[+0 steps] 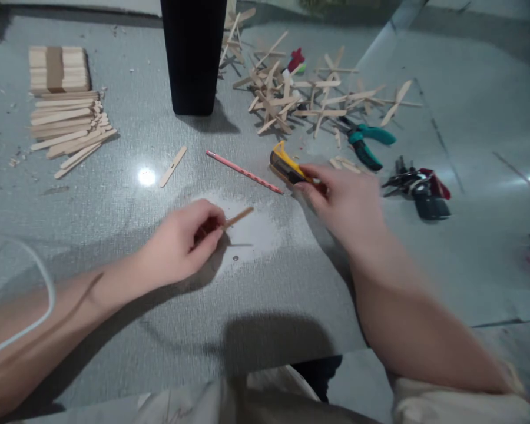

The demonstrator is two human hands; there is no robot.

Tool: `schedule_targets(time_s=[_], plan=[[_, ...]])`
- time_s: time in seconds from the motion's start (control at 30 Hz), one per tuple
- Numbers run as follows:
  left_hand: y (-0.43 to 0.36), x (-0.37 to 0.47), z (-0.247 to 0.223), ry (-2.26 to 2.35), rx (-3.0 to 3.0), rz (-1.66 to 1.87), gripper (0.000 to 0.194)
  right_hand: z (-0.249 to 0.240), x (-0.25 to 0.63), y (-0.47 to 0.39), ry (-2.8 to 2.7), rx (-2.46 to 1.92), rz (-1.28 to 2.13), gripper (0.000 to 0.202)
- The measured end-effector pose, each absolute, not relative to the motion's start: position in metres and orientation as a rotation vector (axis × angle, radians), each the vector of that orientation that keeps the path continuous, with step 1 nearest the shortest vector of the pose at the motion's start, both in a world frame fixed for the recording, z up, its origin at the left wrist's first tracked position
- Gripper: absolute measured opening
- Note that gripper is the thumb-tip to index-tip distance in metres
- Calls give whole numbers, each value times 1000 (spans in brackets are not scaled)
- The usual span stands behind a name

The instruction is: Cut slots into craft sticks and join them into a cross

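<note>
My left hand (pixel 194 238) pinches a wooden stick (pixel 241 217) over a pale dusty patch on the grey table, and the stick points up and right. In my right hand (pixel 335 197) is a yellow and black utility knife (pixel 287 165), held by one end just above the table. Between the hands and farther back lies a pink pencil (pixel 245 172). A short stick with a slot (pixel 173 166) rests left of the pencil. A small dark round thing (pixel 235 258) is near my left fingertips.
A banded bundle of sticks (pixel 59 69) and loose sticks (pixel 73 129) sit at the left. A tall black container (pixel 194 56) stands at the back. Crossed stick pieces (pixel 282 97) spread right of it, by green-handled pliers (pixel 366 144) and dark small tools (pixel 419 188).
</note>
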State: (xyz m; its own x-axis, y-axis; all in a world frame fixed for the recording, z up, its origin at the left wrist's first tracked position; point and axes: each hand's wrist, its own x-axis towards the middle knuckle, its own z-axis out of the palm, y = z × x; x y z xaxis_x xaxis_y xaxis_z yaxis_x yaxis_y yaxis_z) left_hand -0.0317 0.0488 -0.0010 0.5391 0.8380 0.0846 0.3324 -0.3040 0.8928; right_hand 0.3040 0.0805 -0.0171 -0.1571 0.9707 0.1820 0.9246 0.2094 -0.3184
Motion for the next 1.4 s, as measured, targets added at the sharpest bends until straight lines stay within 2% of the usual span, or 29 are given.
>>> schedule_targets(time_s=[0.17,0.27,0.33,0.43,0.5,0.6,0.67,0.83,0.97,1.17,1.3,1.4], plan=[[42,-30,0,507,2171,406,16,-21,303,85,-2238,-1866,-67,36],[39,-31,-1,365,2229,352,17,-21,283,73,-2256,-1667,-224,41],[38,-32,-2,313,2231,331,16,-22,261,56,-2422,-1374,-160,42],[37,-33,-4,246,2246,322,16,-25,228,32,-2807,-1060,112,49],[37,-33,-5,238,2234,318,15,-27,218,24,-2827,-1136,111,56],[39,-34,-7,262,2175,318,14,-27,222,26,-2586,-1448,-90,65],[40,-34,-8,270,2161,333,13,-27,229,30,-2470,-1496,-182,65],[41,-32,-9,298,2182,391,12,-34,231,37,-2571,-1166,-86,44],[43,-31,-12,439,2222,517,13,-39,234,52,-2322,-1191,-58,18],[61,-37,-20,822,2154,873,9,-33,247,68,-2203,-1164,-4,38],[74,-41,-31,1122,1944,1148,30,-25,219,77,-2297,-1104,104,25],[77,-41,-38,1251,1795,1242,34,-20,177,101,-2463,-985,185,18]])
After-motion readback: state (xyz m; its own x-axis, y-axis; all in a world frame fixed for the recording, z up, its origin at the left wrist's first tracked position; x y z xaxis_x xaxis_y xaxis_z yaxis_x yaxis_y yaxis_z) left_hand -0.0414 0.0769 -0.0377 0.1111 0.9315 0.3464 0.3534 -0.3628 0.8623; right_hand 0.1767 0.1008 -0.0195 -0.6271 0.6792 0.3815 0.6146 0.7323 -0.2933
